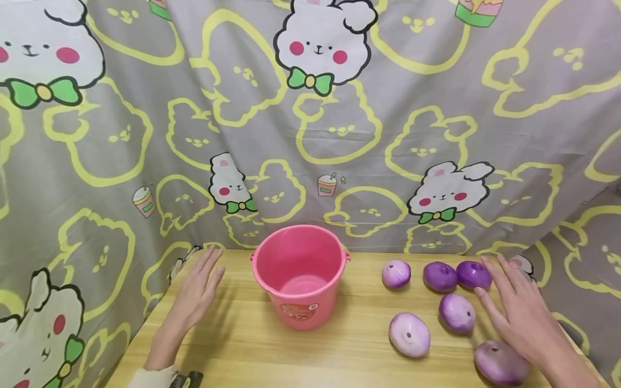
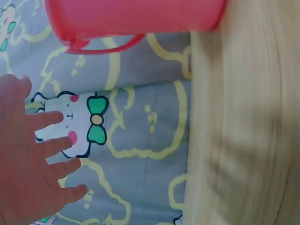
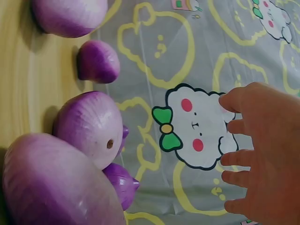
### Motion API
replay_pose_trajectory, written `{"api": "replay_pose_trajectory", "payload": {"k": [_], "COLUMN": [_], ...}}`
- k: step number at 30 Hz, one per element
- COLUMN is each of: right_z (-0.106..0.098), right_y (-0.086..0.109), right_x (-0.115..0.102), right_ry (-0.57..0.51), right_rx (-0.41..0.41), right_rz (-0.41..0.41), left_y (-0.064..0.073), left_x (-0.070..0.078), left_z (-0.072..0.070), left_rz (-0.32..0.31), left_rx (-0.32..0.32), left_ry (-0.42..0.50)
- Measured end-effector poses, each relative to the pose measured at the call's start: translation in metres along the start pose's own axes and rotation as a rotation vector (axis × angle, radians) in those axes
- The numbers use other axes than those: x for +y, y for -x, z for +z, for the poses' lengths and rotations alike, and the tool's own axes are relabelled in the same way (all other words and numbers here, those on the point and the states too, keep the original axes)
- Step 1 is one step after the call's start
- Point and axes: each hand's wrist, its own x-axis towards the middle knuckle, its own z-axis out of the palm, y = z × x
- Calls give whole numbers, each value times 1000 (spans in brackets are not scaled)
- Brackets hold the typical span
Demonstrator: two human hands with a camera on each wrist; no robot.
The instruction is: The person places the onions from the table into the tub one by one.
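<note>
Pink bucket [image 1: 326, 306] and six onions [image 1: 409, 334] on a wood-grain table [image 1: 242, 355]

Far left: left hand [image 1: 194, 293], released, fingers extended, near the bucket. Below it, a pale cuff [image 1: 150, 375] and a dark object [image 1: 186, 380], cropped by the lower frame edge, hard to identify. Centre: the bucket, upright; front label [image 1: 299, 311] reddish, lettering too small to read; handle [image 2: 110, 47] at one side, visible in the left wrist view, which crops the bucket. Right: the onions, pale to deep purple, the nearest partly hidden by the right wrist. Far right: right hand [image 1: 516, 299], released, fingers extended, beside the onions; contact cannot be told. Behind: rabbit-print curtain [image 1: 339, 145], cropped by the frame.
</note>
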Motion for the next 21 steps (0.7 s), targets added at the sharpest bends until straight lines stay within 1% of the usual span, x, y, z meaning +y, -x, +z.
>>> {"api": "replay_pose_trajectory", "payload": {"k": [3,6,9,13,17,19,21], "right_z": [0,2,0,0,3,4,4], "right_y": [0,0,0,-3,-3,-2,-1], "right_x": [-1,-1,-1,-2,-5,-7,-8], "right_ry": [-35,-62,-78,-119,-167,-196,-222], "right_rx": [27,32,33,11,-23,-31,-40], "right_rz": [-6,1,13,32,67,81,91], "left_y": [0,2,2,3,5,6,7], "left_x": [4,10,22,36,42,44,47], "left_z": [4,6,7,6,7,8,9], "left_rz": [6,20,37,48,75,81,85], "left_rx": [33,70,101,133,168,180,194], "left_ry": [83,122,161,234,240,233,244]}}
